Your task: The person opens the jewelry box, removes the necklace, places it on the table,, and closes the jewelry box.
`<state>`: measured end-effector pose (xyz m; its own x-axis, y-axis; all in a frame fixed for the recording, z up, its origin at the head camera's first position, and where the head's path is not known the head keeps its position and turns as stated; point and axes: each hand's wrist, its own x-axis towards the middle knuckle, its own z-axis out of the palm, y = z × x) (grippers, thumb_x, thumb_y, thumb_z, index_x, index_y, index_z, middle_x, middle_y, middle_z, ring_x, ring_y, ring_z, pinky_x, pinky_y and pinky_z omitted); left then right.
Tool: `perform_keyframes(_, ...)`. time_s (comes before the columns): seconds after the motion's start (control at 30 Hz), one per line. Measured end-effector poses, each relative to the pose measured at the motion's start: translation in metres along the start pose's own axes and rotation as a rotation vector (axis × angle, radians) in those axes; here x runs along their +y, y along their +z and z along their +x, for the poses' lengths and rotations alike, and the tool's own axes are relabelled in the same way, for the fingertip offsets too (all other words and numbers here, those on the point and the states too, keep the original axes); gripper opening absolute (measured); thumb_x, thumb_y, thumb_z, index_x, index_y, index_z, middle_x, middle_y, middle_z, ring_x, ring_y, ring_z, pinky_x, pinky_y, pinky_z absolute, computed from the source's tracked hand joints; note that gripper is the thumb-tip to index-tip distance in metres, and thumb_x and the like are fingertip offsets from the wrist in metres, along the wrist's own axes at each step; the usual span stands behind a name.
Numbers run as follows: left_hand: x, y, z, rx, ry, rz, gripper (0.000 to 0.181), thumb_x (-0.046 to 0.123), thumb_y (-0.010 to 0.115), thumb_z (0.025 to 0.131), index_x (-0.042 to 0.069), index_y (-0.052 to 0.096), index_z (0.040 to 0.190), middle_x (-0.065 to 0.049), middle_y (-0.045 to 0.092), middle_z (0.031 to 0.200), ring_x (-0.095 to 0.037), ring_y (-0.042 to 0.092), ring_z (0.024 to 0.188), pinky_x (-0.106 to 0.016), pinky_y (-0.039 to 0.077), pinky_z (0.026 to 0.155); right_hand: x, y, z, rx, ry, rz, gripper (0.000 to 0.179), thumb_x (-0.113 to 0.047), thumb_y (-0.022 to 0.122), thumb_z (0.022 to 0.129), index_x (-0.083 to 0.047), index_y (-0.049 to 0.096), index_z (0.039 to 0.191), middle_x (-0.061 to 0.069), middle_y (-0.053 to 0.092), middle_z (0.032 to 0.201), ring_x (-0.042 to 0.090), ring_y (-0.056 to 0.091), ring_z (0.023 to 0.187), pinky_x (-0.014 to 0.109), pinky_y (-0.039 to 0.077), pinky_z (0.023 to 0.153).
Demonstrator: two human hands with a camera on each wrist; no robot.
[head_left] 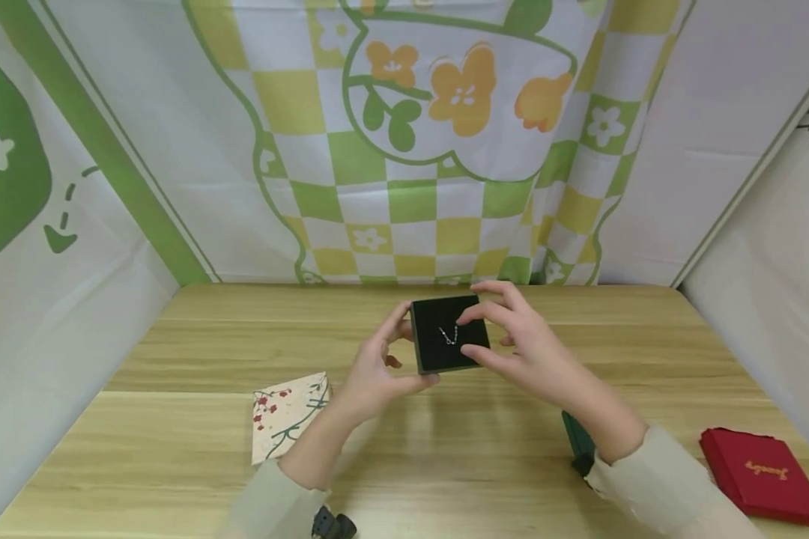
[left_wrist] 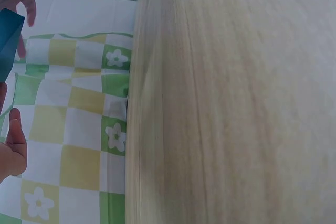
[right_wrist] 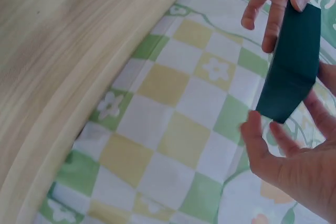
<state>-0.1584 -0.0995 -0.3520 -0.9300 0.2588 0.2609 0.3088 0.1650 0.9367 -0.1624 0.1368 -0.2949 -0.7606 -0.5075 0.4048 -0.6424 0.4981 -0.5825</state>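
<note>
A small square dark green box [head_left: 434, 359] with a black insert is held above the table by my left hand [head_left: 372, 374], its thumb at the near edge and fingers along the left side. On the black insert lies a thin silver chain [head_left: 452, 340], forming a V. My right hand [head_left: 522, 337] is over the box's right side, thumb and index finger spread apart near the chain. From the right wrist view, the box's green outside [right_wrist: 294, 61] shows between both hands; the chain is hidden there. Only part of the box [left_wrist: 8, 40] appears in the left wrist view.
A cream packet [head_left: 279, 412] with red flowers lies at left, partly behind my left forearm. A dark green object [head_left: 576, 434] is partly covered by my right forearm. A red pouch [head_left: 762, 471] with gold lettering lies at the right. Patterned cloth [head_left: 411, 202] hangs behind the table.
</note>
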Motion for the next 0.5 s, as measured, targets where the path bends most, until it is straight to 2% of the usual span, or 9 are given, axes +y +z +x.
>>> perform_keyframes(0.1,0.000,0.001,0.000,-0.003,0.009,0.008,0.100,0.004,0.083,0.073,0.016,0.029,0.156,-0.011,0.065,0.127,-0.022,0.048,0.119,-0.037,0.040,0.085,0.000,0.004,0.004,-0.068,0.085,0.089,0.025,-0.011,0.073,0.090,-0.016,0.062,0.113,0.012,0.037,0.149,0.039,0.047,0.132,0.035,0.060,0.074)
perform_keyframes(0.2,0.000,0.001,0.000,-0.009,-0.013,0.050,0.099,0.007,0.084,0.074,0.016,0.029,0.156,-0.009,0.064,0.129,-0.023,0.048,0.120,-0.038,0.040,0.087,0.002,0.008,0.005,-0.103,0.120,0.118,0.025,-0.007,0.072,0.089,-0.015,0.062,0.111,0.016,0.040,0.146,0.043,0.048,0.129,0.031,0.060,0.072)
perform_keyframes(0.37,-0.001,0.004,-0.003,-0.022,-0.064,0.114,0.100,0.010,0.086,0.074,0.020,0.028,0.156,-0.005,0.060,0.136,-0.022,0.048,0.116,-0.038,0.040,0.085,0.003,0.017,0.007,-0.093,0.088,0.010,0.020,-0.004,0.075,0.087,-0.014,0.065,0.101,0.022,0.046,0.138,0.044,0.057,0.118,0.026,0.056,0.065)
perform_keyframes(0.5,0.002,0.005,-0.003,-0.073,-0.017,0.125,0.110,0.007,0.085,0.075,0.029,0.016,0.157,-0.007,0.056,0.131,-0.022,0.048,0.109,-0.032,0.048,0.078,0.001,0.025,0.009,-0.059,0.026,-0.083,0.018,-0.004,0.077,0.084,-0.014,0.065,0.092,0.021,0.052,0.133,0.043,0.060,0.116,0.039,0.058,0.078)
